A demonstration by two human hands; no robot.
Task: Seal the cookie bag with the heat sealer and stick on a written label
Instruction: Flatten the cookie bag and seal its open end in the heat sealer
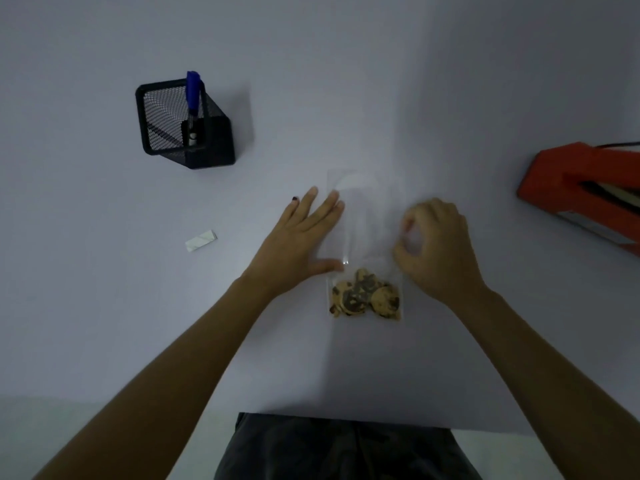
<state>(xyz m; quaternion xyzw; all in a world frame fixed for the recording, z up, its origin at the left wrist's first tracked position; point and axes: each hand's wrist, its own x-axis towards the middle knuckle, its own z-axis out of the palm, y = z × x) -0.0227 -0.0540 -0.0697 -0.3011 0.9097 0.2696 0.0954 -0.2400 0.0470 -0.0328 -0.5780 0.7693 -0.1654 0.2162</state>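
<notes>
A pale table (138,323) is filling most of the view. At its right edge a red heat sealer (581,188) is lying, partly cut off. A black mesh pen holder (185,126) is standing far left with a blue pen (193,95) sticking up in it. In the middle, a clear bag (363,220) is lying flat, with cookies (365,296) sitting at its near end. The left hand (298,244) is lying open and flat, fingers spread, pressing the bag's left edge. The right hand (440,247) is curling, thumb and fingers pinching the bag's right edge. A small white label (201,240) is lying left, apart from the hands.
</notes>
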